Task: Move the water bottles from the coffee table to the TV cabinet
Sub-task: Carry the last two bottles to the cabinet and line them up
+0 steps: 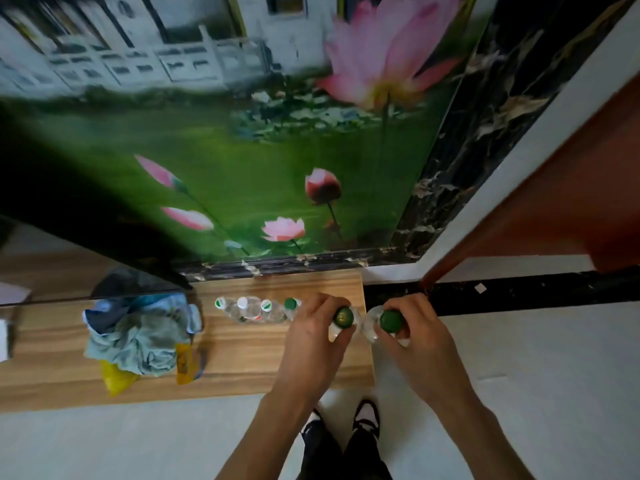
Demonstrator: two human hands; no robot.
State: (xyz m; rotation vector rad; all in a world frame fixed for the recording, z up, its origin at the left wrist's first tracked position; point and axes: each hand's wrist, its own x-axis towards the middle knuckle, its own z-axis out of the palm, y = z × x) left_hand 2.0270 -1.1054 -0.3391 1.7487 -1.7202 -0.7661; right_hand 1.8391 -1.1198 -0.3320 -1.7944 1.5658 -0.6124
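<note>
From the head view I see my left hand (313,336) clamped around a green-capped bottle (343,317) over the TV cabinet's (242,368) right end — my right hand (420,341) grips another bottle (391,321) just past its edge. Four bottles (256,308) stand in a row at centre; labels unreadable.

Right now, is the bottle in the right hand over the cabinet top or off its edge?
Off its edge: the green-capped bottle in the right hand hangs over floor past the wooden cabinet top.
</note>
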